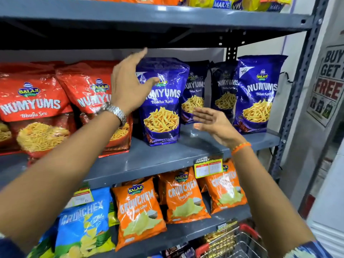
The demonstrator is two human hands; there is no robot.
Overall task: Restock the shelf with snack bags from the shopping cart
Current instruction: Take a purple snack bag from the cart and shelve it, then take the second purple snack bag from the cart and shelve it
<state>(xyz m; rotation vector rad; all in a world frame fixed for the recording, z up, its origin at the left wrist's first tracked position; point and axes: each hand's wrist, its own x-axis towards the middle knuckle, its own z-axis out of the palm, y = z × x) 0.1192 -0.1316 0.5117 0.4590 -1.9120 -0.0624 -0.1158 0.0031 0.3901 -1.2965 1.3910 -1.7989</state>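
Observation:
A blue Numyums snack bag stands upright on the grey middle shelf. My left hand is open at the bag's upper left corner, fingers spread, the thumb lying over its front. My right hand is open to the right of the bag, palm facing it, a small gap between them. Three more blue Numyums bags stand further right, two of them set back. The shopping cart with a red rim shows at the bottom right.
Red Numyums bags fill the shelf's left side. Orange Crunchem bags and a blue Crunchex bag sit on the shelf below. The upper shelf hangs close overhead. A steel upright and a promo poster stand at right.

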